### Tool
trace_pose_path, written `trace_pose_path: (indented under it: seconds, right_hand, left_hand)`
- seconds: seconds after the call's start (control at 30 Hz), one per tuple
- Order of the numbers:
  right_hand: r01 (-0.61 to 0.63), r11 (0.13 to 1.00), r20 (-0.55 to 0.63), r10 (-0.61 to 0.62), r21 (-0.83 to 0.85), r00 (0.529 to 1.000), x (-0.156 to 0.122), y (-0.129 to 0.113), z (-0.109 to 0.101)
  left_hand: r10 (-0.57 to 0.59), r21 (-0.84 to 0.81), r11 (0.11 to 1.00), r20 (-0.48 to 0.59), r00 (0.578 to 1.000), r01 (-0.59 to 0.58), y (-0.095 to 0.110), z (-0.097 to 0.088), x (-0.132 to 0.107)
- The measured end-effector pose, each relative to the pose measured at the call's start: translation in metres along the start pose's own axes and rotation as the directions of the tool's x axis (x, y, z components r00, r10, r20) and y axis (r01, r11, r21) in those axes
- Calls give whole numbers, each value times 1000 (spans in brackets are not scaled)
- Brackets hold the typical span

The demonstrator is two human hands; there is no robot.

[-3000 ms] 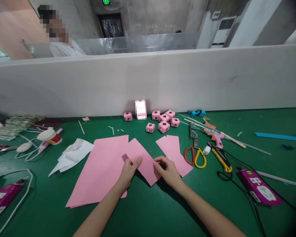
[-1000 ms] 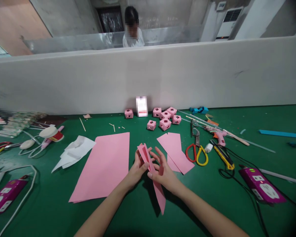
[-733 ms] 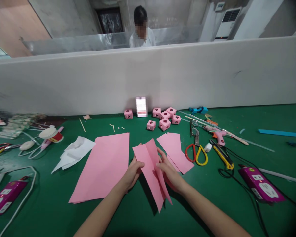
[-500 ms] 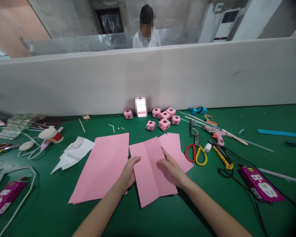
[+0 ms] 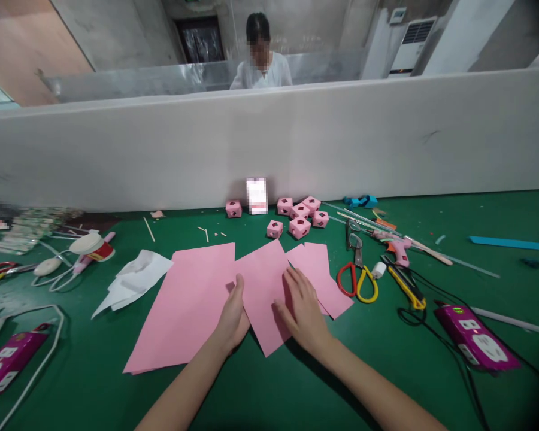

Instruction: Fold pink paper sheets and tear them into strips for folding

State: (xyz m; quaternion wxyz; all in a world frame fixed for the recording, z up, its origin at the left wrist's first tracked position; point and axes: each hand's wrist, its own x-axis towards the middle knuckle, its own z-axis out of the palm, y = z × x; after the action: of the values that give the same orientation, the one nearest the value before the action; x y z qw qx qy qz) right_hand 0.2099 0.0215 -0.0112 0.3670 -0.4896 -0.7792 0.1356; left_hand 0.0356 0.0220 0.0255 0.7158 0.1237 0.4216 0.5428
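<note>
A folded sheet of pink paper (image 5: 263, 293) is between my two hands at the middle of the green table. My left hand (image 5: 233, 320) grips its left edge, thumb on the near face and fingers hidden behind. Across the right side of the sheet lies my right hand (image 5: 305, 314), its fingers stretched out and thumb apart. Left of my hands rests a stack of larger pink sheets (image 5: 184, 305). Cut pink pieces (image 5: 317, 269) lie just beyond my right fingers. Several pink paper cubes with diamond-shaped holes (image 5: 300, 226) sit near the partition.
A pale partition (image 5: 161, 143) crosses the far edge, with a person (image 5: 269, 69) behind it. To the right are scissors (image 5: 356, 281), a utility knife (image 5: 406, 284), a pink glue gun (image 5: 399, 248) and a purple power strip (image 5: 476, 338). Crumpled white paper (image 5: 137, 278) and a cup (image 5: 94, 245) stand left.
The pink sheet, partly opened with a centre crease before, is now folded narrower. My right hand has shifted left and slightly up, from gripping its right edge to lying over it.
</note>
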Motion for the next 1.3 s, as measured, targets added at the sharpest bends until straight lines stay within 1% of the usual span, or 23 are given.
trace_pose_path:
  seconds: [0.07, 0.13, 0.27, 0.37, 0.43, 0.5, 0.6, 0.7, 0.77, 0.87, 0.97, 1.0, 1.07, 1.13, 1.2, 1.23, 1.27, 1.3]
  right_hand:
    - [35, 999, 53, -33, -33, 998, -5, -6, 2]
    - [59, 998, 76, -58, -15, 995, -7, -11, 2]
    - [60, 997, 70, -64, 54, 996, -5, -14, -5]
    - [83, 994, 59, -87, 68, 994, -1, -11, -11]
    - [99, 995, 17, -99, 34, 995, 4, -5, -17]
    - [106, 994, -56, -109, -39, 992, 9, 1, -24]
    - [138, 976, -143, -163, -167, 976, 16, 12, -35]
    - [168, 961, -198, -213, -221, 957, 21, 16, -43]
    - [177, 962, -197, -218, -207, 956, 21, 13, -43]
    - [190, 966, -132, -215, -177, 968, 19, 6, -36]
    - [232, 960, -89, -248, -159, 965, 14, -1, -28]
    - [254, 956, -89, -269, -150, 959, 14, -1, -27]
    - [289, 948, -114, -305, -135, 946, 13, -1, -26]
    - [297, 945, -156, -317, -138, 935, 14, 2, -30]
    - [283, 946, -197, -311, -158, 930, 15, 5, -35]
    - [275, 946, -214, -308, -170, 927, 16, 7, -38]
    - [270, 945, -227, -308, -182, 924, 16, 7, -40]
    - [267, 944, -237, -309, -196, 921, 16, 8, -42]
  left_hand:
    - [9, 7, 1000, 13, 1000, -10, -1, 3, -4]
    - [31, 14, 999, 41, 999, -31, -1, 5, -8]
    - [108, 15, 994, 115, 988, -110, -3, 4, -9]
    - [181, 42, 981, 135, 974, -188, -3, 0, -6]
    - [235, 65, 967, 140, 962, -246, -2, -2, -4]
    - [284, 84, 950, 160, 945, -300, 0, -3, -3]
    - [335, 127, 925, 169, 927, -357, 2, -6, -2]
    - [385, 148, 902, 149, 911, -405, 2, -9, 0]
    - [387, 126, 904, 165, 907, -409, 2, -11, 1]
    - [320, 92, 934, 203, 925, -344, 2, -12, 1]
    - [254, 79, 960, 171, 952, -270, 0, -10, -2]
    - [249, 88, 960, 154, 956, -265, 0, -9, -3]
    - [285, 124, 945, 136, 949, -302, 0, -7, -4]
    - [361, 190, 905, 128, 924, -380, 0, -5, -4]
    - [462, 306, 827, 108, 880, -472, 1, -7, -3]
    - [524, 381, 763, 109, 845, -522, 1, -8, -3]
    - [588, 460, 679, 124, 799, -572, 1, -10, -3]
    - [654, 531, 577, 155, 740, -621, 1, -13, -3]
